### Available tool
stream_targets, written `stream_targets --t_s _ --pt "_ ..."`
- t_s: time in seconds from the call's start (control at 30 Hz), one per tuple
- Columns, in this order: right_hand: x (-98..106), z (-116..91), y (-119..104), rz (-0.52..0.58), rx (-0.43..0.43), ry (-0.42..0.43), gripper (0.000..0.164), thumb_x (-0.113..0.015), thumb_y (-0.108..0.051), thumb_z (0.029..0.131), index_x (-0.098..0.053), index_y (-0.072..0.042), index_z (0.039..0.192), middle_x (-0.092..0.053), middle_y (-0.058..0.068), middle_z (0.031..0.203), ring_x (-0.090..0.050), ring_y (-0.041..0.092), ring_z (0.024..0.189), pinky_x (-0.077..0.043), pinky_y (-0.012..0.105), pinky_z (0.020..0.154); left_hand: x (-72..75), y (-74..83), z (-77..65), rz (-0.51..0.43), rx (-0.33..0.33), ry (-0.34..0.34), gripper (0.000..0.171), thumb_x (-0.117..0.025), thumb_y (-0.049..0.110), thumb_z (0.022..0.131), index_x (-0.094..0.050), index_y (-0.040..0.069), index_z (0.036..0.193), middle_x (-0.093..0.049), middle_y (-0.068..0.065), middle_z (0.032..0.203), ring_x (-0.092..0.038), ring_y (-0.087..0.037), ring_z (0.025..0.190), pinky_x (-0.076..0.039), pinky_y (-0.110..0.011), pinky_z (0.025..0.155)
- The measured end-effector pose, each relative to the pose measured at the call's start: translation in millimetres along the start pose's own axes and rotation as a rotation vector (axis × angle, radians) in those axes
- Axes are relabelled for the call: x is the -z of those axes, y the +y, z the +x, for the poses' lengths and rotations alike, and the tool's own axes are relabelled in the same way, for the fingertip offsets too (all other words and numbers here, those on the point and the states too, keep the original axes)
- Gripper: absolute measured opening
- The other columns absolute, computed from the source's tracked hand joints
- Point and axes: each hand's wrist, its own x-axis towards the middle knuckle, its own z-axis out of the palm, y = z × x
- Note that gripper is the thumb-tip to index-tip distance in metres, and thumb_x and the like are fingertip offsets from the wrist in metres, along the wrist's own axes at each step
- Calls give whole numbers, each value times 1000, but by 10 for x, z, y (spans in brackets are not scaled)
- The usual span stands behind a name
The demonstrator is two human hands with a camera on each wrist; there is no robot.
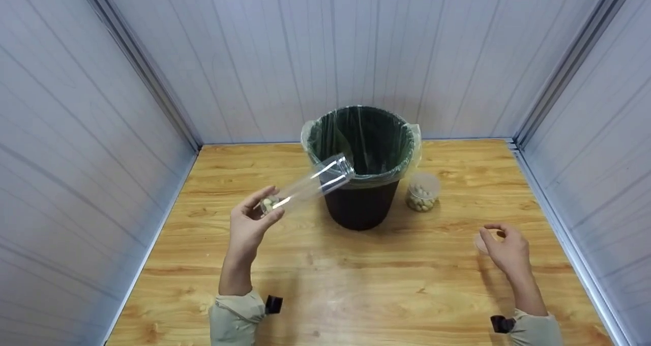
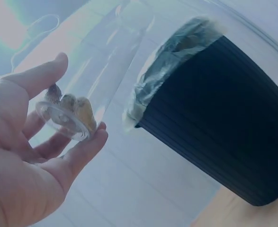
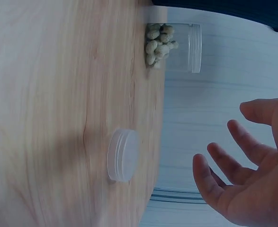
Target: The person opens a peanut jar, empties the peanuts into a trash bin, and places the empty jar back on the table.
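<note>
Revealing, in the right wrist view, a gap between the right hand (image 3: 257, 175) and the round lid (image 3: 124, 155) on the table (image 3: 49, 142); overlapping in the head view, with the lid at that hand's 9 o'clock. Exposing the interior of the bin (image 1: 358, 206) in the head view; displaying only its outer wall and bagged rim in the left wrist view. Containing nut-like pieces (image 2: 84, 113) in the base of the clear bottle (image 1: 307, 185); containing peanuts (image 3: 158, 47) in the jar (image 3: 180, 47), at the bin's 4 o'clock. Gripping the bottle's base in the left hand (image 1: 249, 224); extending the tilted bottle from there toward 2 o'clock, crossing the bin rim at its 7 o'clock, contact being impossible to tell. Curling the right fingers loosely, holding nothing.
</note>
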Motion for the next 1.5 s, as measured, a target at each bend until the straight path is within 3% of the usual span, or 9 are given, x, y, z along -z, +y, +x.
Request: stream_targets --t_s 0.27,0.47,0.57,1.07,1.27,1.5 --pt "-53 -32 84 26 24 -37 43 -55 -32 99 -59 6 119 -49 32 130 -45 49 118 -39 63 92 -78 257 261 86 57 12 48 -78 -2 79 -63 -1 124 -61 -20 120 -62 -35 105 -57 -34 78" --pt "-100 -69 146 36 -11 -86 44 -55 -34 99 -59 4 121 -50 31 129 -45 47 119 -42 59 92 -123 422 462 231 96 -5 47 -81 6 79 -66 3 122 -63 -13 117 -64 -27 98 -56 -30 76" --pt "-111 -85 162 36 -39 -117 47 -53 -38 99 -58 2 123 -50 31 130 -43 46 121 -42 58 91 -129 472 523 259 113 -8 47 -82 7 78 -66 3 122 -63 -13 117 -64 -27 96 -56 -29 75" --pt "-179 -95 142 20 -13 -164 46 -53 -38 99 -60 2 122 -52 31 129 -47 46 119 -46 56 89 -176 633 731 403 194 -105 49 -80 11 81 -63 4 127 -57 -19 117 -66 -26 95 -56 -28 75" --pt "-248 -74 101 35 19 -202 46 -52 -37 100 -58 3 123 -50 32 129 -49 47 118 -48 55 88 -207 727 762 522 182 -120 50 -81 19 81 -63 11 128 -58 -9 119 -65 -22 97 -56 -29 74" --pt "-350 -95 123 27 98 -203 36 -55 -27 100 -62 4 117 -51 24 123 -50 40 112 -46 54 90 -237 778 794 631 143 -121 51 -83 26 79 -66 15 125 -59 -4 120 -65 -20 98 -55 -34 74"
